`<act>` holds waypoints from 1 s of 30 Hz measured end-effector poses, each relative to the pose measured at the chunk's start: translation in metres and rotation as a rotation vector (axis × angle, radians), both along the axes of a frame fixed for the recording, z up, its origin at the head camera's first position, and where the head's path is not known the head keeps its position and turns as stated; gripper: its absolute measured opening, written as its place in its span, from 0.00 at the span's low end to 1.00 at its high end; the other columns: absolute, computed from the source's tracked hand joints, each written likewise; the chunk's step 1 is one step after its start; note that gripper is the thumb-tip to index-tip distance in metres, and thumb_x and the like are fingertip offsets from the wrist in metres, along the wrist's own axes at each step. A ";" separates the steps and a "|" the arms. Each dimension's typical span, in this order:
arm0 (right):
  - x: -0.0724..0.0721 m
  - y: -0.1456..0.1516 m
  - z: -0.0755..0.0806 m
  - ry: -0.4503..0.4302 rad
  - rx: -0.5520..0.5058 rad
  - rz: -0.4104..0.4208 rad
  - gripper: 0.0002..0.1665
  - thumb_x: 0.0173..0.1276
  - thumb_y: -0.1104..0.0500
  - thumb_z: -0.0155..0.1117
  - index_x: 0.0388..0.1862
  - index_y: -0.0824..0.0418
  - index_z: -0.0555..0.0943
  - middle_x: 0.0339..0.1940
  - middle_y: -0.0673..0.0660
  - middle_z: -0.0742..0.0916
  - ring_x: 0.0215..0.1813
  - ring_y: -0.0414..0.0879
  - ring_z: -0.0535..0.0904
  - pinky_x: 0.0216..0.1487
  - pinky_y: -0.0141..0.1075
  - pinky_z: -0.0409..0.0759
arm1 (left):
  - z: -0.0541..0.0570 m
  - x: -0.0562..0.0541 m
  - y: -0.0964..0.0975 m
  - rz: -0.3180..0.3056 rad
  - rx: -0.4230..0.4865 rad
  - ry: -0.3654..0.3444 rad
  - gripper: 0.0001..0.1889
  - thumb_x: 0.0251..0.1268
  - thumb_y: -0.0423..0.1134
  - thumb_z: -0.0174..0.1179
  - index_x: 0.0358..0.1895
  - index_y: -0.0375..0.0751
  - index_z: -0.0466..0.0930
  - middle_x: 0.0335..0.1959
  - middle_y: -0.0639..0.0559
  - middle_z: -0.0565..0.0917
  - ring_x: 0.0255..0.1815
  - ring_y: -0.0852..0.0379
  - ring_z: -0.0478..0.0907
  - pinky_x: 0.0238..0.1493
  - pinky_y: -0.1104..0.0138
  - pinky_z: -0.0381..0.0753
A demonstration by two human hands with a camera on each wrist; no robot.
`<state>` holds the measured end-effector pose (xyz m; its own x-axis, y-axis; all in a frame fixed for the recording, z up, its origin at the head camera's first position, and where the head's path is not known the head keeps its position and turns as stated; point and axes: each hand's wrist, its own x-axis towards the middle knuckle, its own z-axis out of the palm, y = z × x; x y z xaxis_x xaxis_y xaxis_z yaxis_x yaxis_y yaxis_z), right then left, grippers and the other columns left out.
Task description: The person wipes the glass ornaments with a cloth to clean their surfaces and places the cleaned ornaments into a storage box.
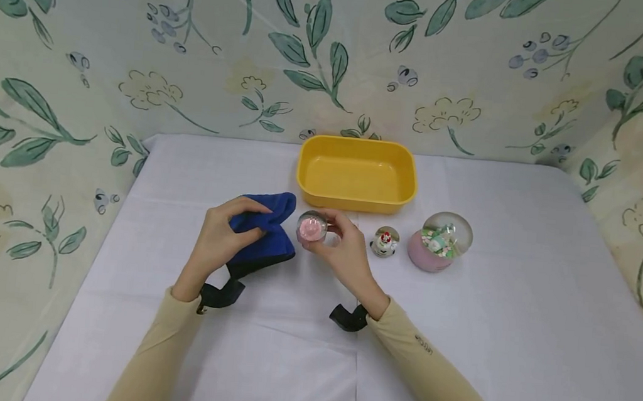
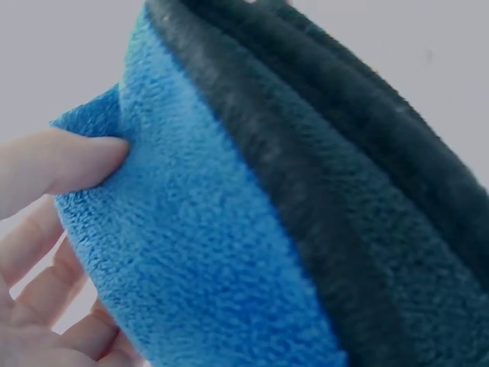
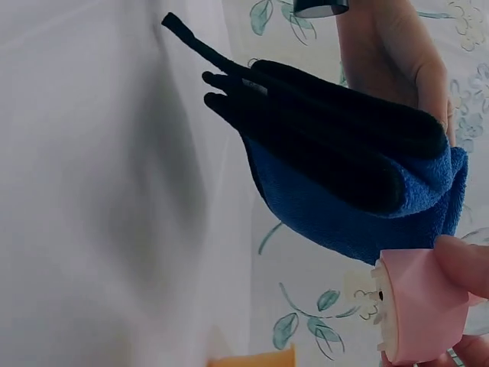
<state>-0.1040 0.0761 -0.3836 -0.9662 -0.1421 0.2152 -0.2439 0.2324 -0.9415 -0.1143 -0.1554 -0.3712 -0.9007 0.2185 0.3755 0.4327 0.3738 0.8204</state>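
My left hand (image 1: 221, 238) pinches a folded blue cloth (image 1: 264, 237) with dark edging between thumb and fingers; in the left wrist view the thumb presses on the fuzzy blue side of it. Just to its right, my right hand (image 1: 346, 246) grips a small snow globe (image 1: 312, 228) with a pink figure inside. The right wrist view shows that globe's pink base (image 3: 422, 306) turned sideways, its pale underside facing the left. Cloth and globe are held close together over the table, with a narrow gap between them in the head view.
A yellow tray (image 1: 355, 205) stands at the back of the white table (image 1: 514, 341). To the right of my right hand are a tiny snow globe (image 1: 384, 242) with a white and red figure and a larger snow globe (image 1: 440, 242) on a pink base. Leaf-patterned fabric (image 1: 195, 77) hangs behind.
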 end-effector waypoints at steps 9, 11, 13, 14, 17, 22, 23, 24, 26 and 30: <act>0.004 0.030 0.025 0.073 -0.092 0.017 0.29 0.55 0.69 0.72 0.56 0.67 0.74 0.55 0.59 0.80 0.53 0.50 0.72 0.57 0.46 0.71 | 0.020 0.001 0.031 -0.056 0.250 -0.030 0.16 0.52 0.19 0.63 0.46 0.32 0.81 0.44 0.45 0.81 0.47 0.53 0.75 0.56 0.59 0.74; 0.004 0.036 0.030 0.112 -0.095 0.028 0.29 0.55 0.70 0.70 0.56 0.68 0.74 0.55 0.59 0.80 0.54 0.48 0.72 0.58 0.41 0.70 | 0.024 0.001 0.038 -0.078 0.290 -0.014 0.16 0.52 0.19 0.62 0.46 0.31 0.80 0.44 0.45 0.80 0.47 0.52 0.75 0.55 0.59 0.75; 0.005 0.041 0.035 0.133 -0.098 0.036 0.28 0.55 0.71 0.70 0.56 0.69 0.73 0.55 0.59 0.79 0.54 0.47 0.72 0.59 0.36 0.71 | 0.027 0.001 0.045 -0.100 0.321 0.010 0.16 0.53 0.20 0.62 0.47 0.30 0.80 0.44 0.45 0.80 0.48 0.51 0.75 0.55 0.59 0.74; 0.006 0.043 0.037 0.142 -0.096 0.038 0.28 0.55 0.72 0.69 0.56 0.70 0.73 0.55 0.59 0.79 0.54 0.46 0.72 0.58 0.34 0.72 | 0.029 0.001 0.048 -0.115 0.339 0.023 0.16 0.54 0.20 0.62 0.47 0.30 0.79 0.44 0.45 0.80 0.48 0.50 0.75 0.56 0.59 0.74; 0.008 0.049 0.043 0.153 -0.107 0.039 0.29 0.54 0.75 0.68 0.57 0.71 0.73 0.54 0.61 0.77 0.52 0.49 0.73 0.54 0.32 0.76 | 0.032 0.001 0.058 -0.157 0.395 0.055 0.15 0.55 0.21 0.61 0.48 0.28 0.78 0.46 0.43 0.79 0.50 0.48 0.74 0.58 0.56 0.71; 0.011 0.056 0.048 0.186 -0.115 0.038 0.31 0.53 0.77 0.68 0.59 0.71 0.74 0.52 0.61 0.76 0.50 0.50 0.74 0.48 0.29 0.78 | 0.035 0.003 0.071 -0.201 0.495 0.043 0.16 0.56 0.22 0.60 0.50 0.27 0.76 0.48 0.42 0.78 0.50 0.45 0.73 0.58 0.54 0.70; 0.012 0.057 0.048 0.195 -0.111 0.040 0.32 0.53 0.78 0.67 0.59 0.70 0.74 0.53 0.61 0.76 0.50 0.50 0.74 0.48 0.28 0.78 | 0.035 0.004 0.073 -0.206 0.515 0.035 0.16 0.56 0.22 0.60 0.50 0.27 0.76 0.49 0.42 0.78 0.51 0.45 0.73 0.59 0.55 0.70; 0.012 0.058 0.049 0.204 -0.114 0.047 0.33 0.53 0.78 0.67 0.60 0.71 0.74 0.53 0.62 0.76 0.51 0.50 0.73 0.48 0.28 0.77 | 0.035 0.004 0.075 -0.211 0.535 0.027 0.16 0.56 0.22 0.60 0.50 0.27 0.75 0.49 0.42 0.78 0.51 0.45 0.73 0.59 0.55 0.70; 0.013 0.060 0.050 0.227 -0.117 0.051 0.33 0.53 0.79 0.67 0.60 0.72 0.72 0.54 0.64 0.76 0.51 0.50 0.73 0.49 0.29 0.77 | 0.036 0.006 0.079 -0.215 0.575 0.015 0.16 0.56 0.22 0.59 0.50 0.25 0.75 0.49 0.41 0.77 0.51 0.44 0.73 0.60 0.56 0.70; 0.015 0.062 0.053 0.284 -0.137 0.059 0.32 0.50 0.82 0.66 0.56 0.76 0.69 0.54 0.66 0.76 0.52 0.52 0.74 0.51 0.31 0.77 | 0.035 0.008 0.083 -0.219 0.626 -0.001 0.17 0.57 0.23 0.58 0.51 0.24 0.73 0.50 0.41 0.76 0.52 0.44 0.72 0.61 0.57 0.69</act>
<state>-0.0889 0.1385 -0.3306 -0.8559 -0.1469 0.4959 -0.5104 0.0857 -0.8556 -0.1061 -0.0721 -0.3360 -0.8607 0.1371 0.4904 0.4439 -0.2699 0.8545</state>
